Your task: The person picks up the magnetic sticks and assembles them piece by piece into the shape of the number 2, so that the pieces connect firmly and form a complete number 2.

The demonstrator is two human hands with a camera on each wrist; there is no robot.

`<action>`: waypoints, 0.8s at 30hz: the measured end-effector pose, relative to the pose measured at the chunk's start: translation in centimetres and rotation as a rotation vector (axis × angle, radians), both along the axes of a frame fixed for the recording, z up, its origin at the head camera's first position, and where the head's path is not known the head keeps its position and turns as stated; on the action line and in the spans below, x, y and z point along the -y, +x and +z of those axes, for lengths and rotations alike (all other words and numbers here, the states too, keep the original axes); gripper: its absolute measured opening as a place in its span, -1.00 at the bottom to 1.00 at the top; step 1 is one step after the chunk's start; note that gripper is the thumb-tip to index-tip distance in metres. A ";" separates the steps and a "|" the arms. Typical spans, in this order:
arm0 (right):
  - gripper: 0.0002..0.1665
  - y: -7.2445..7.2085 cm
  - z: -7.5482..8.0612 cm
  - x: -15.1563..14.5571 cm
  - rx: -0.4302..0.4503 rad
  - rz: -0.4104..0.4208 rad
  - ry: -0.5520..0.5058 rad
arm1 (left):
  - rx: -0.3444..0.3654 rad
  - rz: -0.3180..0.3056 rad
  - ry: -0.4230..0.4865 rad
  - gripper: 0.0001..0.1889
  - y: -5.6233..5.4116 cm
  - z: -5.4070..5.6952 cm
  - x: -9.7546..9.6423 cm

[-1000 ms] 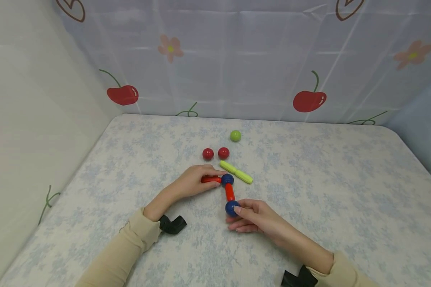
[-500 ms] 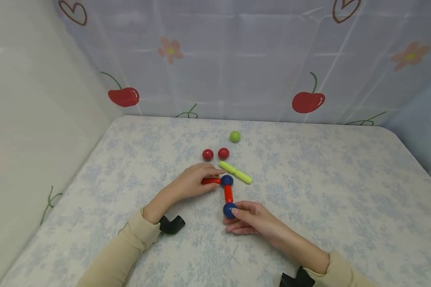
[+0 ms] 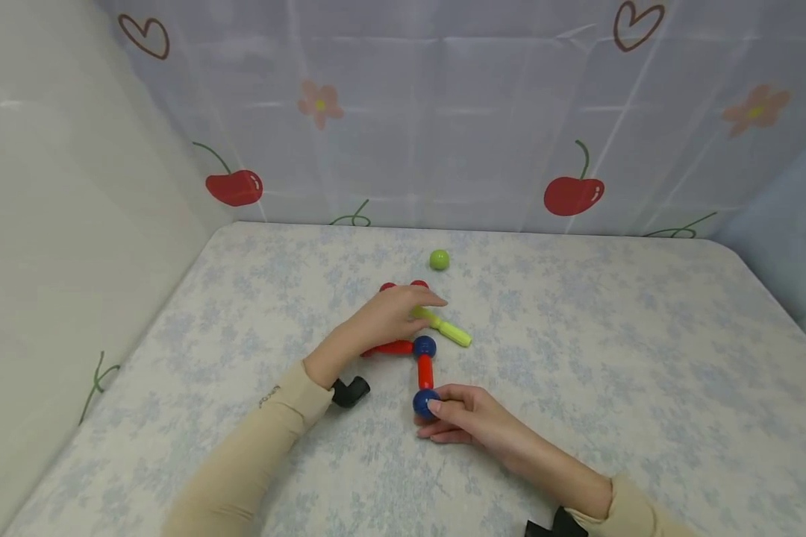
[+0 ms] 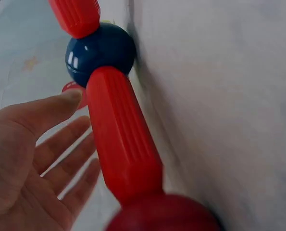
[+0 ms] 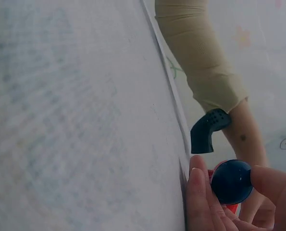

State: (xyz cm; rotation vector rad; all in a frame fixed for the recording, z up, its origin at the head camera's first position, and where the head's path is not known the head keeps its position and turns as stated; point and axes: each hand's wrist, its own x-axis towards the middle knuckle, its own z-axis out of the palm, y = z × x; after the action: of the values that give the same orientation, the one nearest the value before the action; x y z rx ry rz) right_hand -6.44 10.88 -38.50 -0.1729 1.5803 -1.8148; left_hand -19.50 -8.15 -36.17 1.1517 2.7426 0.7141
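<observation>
My right hand pinches the near blue ball between thumb and fingers. From that ball a red rod runs away to a second blue ball, where another red rod branches left. In the left wrist view, a darker red ball sits at this rod's other end. My left hand is beyond the left rod, fingers extended and apart, holding nothing. It overlaps the far end of a yellow-green stick in the head view.
Two red balls lie behind the left hand, partly hidden by it. Farther back is a green ball. A printed curtain hangs behind the patterned table, and a pale wall stands at left.
My left hand has let go of the left red rod and moved away from me, toward the yellow-green stick. My right hand has shifted slightly toward me, still holding the near blue ball.
</observation>
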 end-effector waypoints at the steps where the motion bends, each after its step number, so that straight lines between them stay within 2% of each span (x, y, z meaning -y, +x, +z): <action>1: -0.48 0.0 0.0 0.0 0.001 0.000 0.001 | 0.011 0.003 -0.035 -0.61 -0.1 0.0 -0.4; 5: -0.49 0.2 -0.2 0.0 0.001 0.009 0.002 | 0.007 0.024 -0.159 -0.63 -0.2 -0.5 -1.5; 7: -0.50 0.3 -0.3 0.1 0.004 0.012 0.003 | -0.010 0.022 -0.177 -0.68 -0.2 -0.9 -1.7; 12: -0.48 0.4 -0.4 0.3 0.016 0.010 0.008 | -0.050 0.021 -0.159 -0.82 -0.3 -1.4 -1.5; 19: -0.49 0.1 -0.3 0.3 0.013 0.011 0.013 | -0.039 0.022 -0.146 -0.81 -0.5 -1.5 -1.2; 24: -0.49 0.1 -0.2 0.2 0.014 0.011 0.014 | -0.061 0.011 -0.131 -0.89 -0.7 -1.8 -1.0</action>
State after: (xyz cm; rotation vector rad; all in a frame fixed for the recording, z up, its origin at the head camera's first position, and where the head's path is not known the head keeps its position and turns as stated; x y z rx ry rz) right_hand -6.38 10.64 -38.74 -0.1619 1.5792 -1.7921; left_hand -20.23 -7.15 -38.00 1.1496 2.7997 0.5001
